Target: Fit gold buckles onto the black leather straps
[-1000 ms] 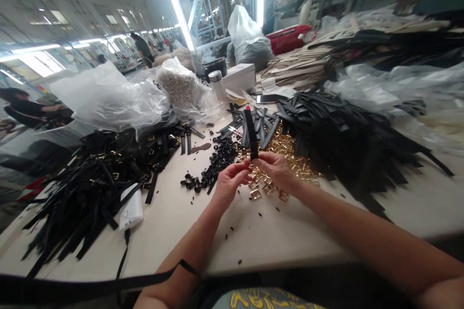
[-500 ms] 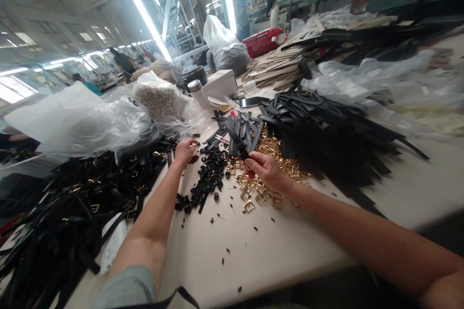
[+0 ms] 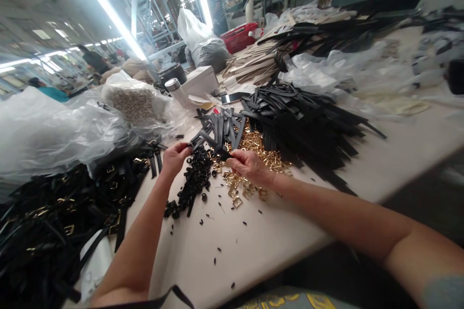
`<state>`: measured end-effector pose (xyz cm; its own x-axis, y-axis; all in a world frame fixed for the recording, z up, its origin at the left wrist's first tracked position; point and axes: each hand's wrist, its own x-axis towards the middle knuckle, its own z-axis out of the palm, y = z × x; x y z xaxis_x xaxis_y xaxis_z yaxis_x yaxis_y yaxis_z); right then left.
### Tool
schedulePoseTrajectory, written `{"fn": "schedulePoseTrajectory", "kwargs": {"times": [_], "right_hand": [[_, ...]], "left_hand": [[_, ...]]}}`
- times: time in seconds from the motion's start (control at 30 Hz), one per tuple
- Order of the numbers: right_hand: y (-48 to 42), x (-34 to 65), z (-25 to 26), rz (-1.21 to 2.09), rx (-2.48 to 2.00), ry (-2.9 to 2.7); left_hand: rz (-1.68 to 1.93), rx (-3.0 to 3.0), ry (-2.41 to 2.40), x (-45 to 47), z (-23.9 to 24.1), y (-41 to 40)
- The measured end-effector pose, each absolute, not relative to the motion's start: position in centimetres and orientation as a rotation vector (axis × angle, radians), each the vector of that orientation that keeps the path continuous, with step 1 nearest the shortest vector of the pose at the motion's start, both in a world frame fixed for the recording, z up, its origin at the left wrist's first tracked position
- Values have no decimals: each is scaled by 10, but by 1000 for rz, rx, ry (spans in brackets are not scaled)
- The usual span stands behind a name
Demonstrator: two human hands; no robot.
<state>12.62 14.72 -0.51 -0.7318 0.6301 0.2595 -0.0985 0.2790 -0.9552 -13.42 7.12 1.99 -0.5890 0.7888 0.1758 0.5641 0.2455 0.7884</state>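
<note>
My right hand (image 3: 250,168) is closed around the end of a black strap (image 3: 220,149) that points up and left over other short straps. Its fingers hide the held end. To the left, my left hand (image 3: 174,158) has thumb and fingers pinched together. A small dark bit shows at the tips, too small to name. Between the hands lies a heap of small black loops (image 3: 194,174). Gold buckles (image 3: 237,186) are spread under and beyond my right hand. Short black straps (image 3: 226,125) lie just behind the loops.
A big stack of black strips (image 3: 304,125) lies to the right. At left are finished-looking buckled straps (image 3: 68,212) under plastic bags (image 3: 58,125). Behind stand a bottle (image 3: 176,89), a white box (image 3: 201,82), a phone (image 3: 235,97) and a red basket (image 3: 239,37).
The view has swung right. The strap in my right hand has tipped lower and leftward, and my hands are closer together. My left hand has moved nearer the loop heap, still pinched.
</note>
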Motion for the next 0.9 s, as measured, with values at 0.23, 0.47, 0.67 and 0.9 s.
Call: {"fn": "schedulePoseTrajectory", "kwargs": {"times": [0.23,0.47,0.67,0.9], "right_hand": [[133,127,-2,1442,-361,-2071],[125,128,-4,1555,-271,-2113],[125,128,-5,1519,-281,-2163],[125,128,-3,1538,-291,-2193]], "left_hand": [[1682,879,1712,-31,15,-4],[1713,669,1553,-8,1,-6],[1758,661,1468,-8,-2,-1],[1808,661,1444,-7,-4,0]]}}
